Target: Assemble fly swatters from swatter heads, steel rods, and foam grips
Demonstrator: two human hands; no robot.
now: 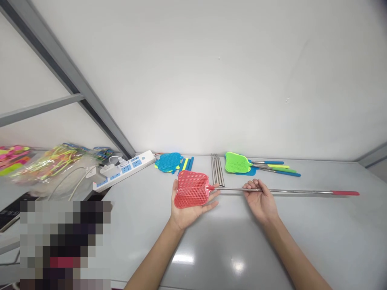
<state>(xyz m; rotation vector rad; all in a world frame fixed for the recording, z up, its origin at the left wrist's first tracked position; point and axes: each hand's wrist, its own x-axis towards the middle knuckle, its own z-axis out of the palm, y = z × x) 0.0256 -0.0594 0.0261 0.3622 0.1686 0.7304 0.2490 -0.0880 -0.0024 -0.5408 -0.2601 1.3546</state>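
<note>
A red fly swatter (192,190) with a long telescopic metal rod and red grip lies across both hands above the grey table. My left hand (184,215) bears its mesh head on the upturned palm, fingers spread behind and beside the head. Further right, my right hand (260,201) pinches the metal rod between thumb and fingers. Behind the swatter lie several bare metal rods (217,169) side by side. A pile of blue mesh heads (169,162), with some yellow underneath, sits left of them, beside blue and yellow grip sleeves (186,164).
At the back right lie several whole swatters, a green one (237,162) on top. A white power strip (125,170) with plugs and cables stands at the left. Bagged colourful items (57,161) lie beyond the metal frame (81,96). A pixelated patch covers the lower left.
</note>
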